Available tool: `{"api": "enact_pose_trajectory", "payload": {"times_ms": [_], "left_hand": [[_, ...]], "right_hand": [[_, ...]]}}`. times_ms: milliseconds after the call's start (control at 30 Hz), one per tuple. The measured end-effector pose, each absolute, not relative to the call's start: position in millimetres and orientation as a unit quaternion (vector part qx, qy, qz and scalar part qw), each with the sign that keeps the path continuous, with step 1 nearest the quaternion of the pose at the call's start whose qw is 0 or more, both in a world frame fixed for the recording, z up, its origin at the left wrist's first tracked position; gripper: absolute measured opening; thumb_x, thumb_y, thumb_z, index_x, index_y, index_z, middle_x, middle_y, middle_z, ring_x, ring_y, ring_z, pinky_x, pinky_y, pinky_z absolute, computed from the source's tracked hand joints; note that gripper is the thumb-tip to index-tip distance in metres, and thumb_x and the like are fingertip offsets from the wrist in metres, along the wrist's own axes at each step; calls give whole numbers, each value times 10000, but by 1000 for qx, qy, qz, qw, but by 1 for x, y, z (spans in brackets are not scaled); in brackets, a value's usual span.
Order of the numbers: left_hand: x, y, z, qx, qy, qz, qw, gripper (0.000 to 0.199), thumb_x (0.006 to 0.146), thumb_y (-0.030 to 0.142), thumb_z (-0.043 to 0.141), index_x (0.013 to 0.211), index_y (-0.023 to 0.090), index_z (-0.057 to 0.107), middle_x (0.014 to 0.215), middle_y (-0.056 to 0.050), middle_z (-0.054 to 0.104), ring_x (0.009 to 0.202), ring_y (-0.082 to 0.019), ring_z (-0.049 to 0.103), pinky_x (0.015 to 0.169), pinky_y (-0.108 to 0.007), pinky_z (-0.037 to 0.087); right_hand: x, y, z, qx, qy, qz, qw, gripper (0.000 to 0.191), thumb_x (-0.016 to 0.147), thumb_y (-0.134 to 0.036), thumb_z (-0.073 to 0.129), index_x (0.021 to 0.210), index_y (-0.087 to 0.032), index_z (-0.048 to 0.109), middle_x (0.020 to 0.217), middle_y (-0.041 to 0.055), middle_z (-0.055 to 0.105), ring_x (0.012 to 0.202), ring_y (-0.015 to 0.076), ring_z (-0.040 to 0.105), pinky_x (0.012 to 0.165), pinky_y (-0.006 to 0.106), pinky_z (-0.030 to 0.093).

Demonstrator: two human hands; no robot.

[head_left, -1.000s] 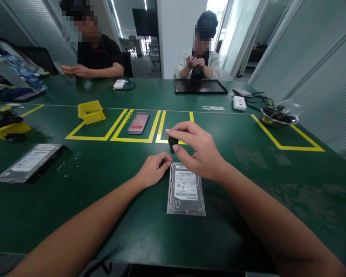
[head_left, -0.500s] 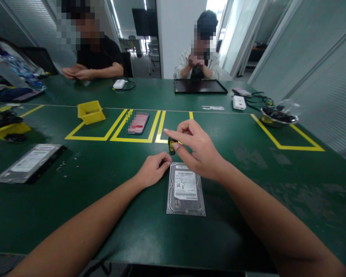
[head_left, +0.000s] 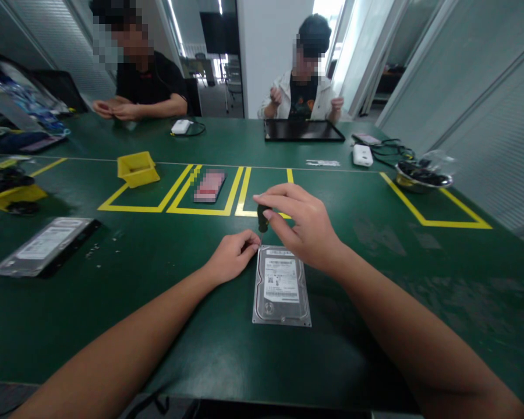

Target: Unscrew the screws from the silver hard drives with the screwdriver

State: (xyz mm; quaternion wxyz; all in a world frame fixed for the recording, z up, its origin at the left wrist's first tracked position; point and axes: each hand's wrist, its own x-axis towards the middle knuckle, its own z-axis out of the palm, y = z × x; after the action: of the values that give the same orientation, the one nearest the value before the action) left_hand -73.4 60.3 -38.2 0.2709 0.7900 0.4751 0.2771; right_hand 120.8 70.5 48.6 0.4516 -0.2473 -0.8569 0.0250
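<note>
A silver hard drive with a white label lies flat on the green table in front of me. Over its far-left corner, my right hand grips the dark handle of a small screwdriver between thumb and fingers. The screwdriver stands roughly upright, tip down at that corner. My left hand rests on the table at the drive's left side, thumb and index finger pinched together beside the tip. Whatever is between those fingertips is hidden.
Another hard drive lies at left beside small loose bits. Farther back are a yellow bin, a phone, a metal bowl of dark parts and a black tray. Two people sit across the table.
My right fingers have turned around the screwdriver handle, curling more over its top. My left hand and the drive stay put. The person opposite has moved their hands apart.
</note>
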Motion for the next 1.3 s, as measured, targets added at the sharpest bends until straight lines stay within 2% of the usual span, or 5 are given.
{"api": "enact_pose_trajectory", "payload": {"times_ms": [133,467,633,1133,1300], "left_hand": [[-74,61,-38,790,476,274,273,102,905,213,509,859,172,590,796,5,637,714,-146,564,676,-272,394],[-74,61,-40,791,475,279,266,111,905,229,506,859,176,592,790,6,642,706,-149,562,675,-273,396],[-74,60,-40,791,471,285,266,110,907,223,513,849,174,592,790,10,642,714,-146,566,687,-272,401],[-74,60,-40,791,470,285,269,96,912,221,516,864,174,585,796,13,641,714,-146,566,700,-275,407],[-73,60,-39,789,475,281,270,103,912,223,514,862,175,590,790,12,636,702,-145,554,685,-273,398]], "right_hand": [[121,69,48,-240,-863,26,445,307,911,-101,477,1162,-155,645,1171,87,711,1095,198,639,955,389,496],[120,68,49,-233,-867,32,440,320,909,-112,468,1170,-173,641,1202,83,703,1134,196,636,976,399,496],[120,68,50,-236,-864,27,444,302,903,-117,493,1155,-132,658,1143,115,700,1072,207,634,926,395,510],[120,70,47,-258,-852,-18,456,263,917,-219,538,1126,-145,681,980,102,632,894,203,584,788,378,513],[121,71,45,-258,-855,-47,447,248,940,-210,522,1140,-169,663,1082,106,671,991,219,596,868,395,503]]}}
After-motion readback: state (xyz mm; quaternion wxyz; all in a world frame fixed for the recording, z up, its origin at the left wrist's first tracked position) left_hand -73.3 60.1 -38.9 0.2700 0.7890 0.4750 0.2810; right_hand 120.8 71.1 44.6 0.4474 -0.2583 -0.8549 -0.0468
